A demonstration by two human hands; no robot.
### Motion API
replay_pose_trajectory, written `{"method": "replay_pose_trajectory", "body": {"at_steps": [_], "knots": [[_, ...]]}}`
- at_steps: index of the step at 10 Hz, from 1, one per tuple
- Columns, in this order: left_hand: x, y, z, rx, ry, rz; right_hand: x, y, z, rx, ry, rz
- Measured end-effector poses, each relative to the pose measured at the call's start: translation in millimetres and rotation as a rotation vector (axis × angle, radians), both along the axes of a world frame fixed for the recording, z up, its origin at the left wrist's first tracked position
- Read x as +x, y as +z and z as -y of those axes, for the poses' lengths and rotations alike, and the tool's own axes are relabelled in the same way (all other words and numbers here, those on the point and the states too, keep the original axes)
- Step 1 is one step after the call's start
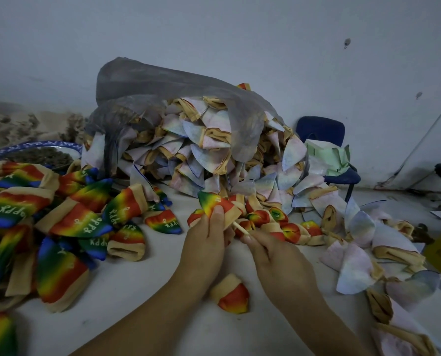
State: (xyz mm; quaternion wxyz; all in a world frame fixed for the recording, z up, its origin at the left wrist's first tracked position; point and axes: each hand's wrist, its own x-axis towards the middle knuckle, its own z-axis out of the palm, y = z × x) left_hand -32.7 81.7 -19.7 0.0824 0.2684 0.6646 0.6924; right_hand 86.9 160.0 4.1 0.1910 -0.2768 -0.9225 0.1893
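Piece in hand: a rainbow fabric piece (pixel 214 201) with a tan cuff, at the centre of the frame, held just above the table (pixel 162 291).
Left hand: the left hand (pixel 209 235) grips the piece from below, thumb pressed flat on its coloured face.
Right hand: the right hand (pixel 273 250) pinches a thin wooden stick (pixel 238 226) at its fingertips, just right of the left hand.
Key relation: the stick's long axis runs from lower right to upper left. Its far tip meets the tan cuff, so the piece lies up and left of the right hand, and the push would go along that line.
Nearer hand: the left hand already has the piece; the right has only the stick.
Room: there is bare table towards the lower centre. One small rolled piece (pixel 233 296) lies between the wrists.
Crowding: a heap of finished rainbow pieces (pixel 73 219) fills the left. Pale, unturned pieces (pixel 201 150) spill from a grey plastic bag (pixel 162 86) just behind the hands and down the right side.
Judgement: the push looks unobstructed, though whether the tip is inside the cuff cannot be told.
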Motion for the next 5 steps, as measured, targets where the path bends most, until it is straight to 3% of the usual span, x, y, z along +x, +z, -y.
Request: {"method": "replay_pose_trajectory", "body": {"at_steps": [1,3,4,5], "knots": [[-1,-2,3,-0.011,0.05,0.082,5,5,-10,0.052,0.011,0.07],[1,2,3,-0.185,0.038,-0.031,7,9,-10,0.055,-0.016,0.094],[6,5,2,-0.181,-0.028,-0.038,3,7,-5,0.022,-0.01,0.007],[10,12,2,-0.074,-0.095,0.032,-4,3,2,-0.19,0.024,-0.183]]}}
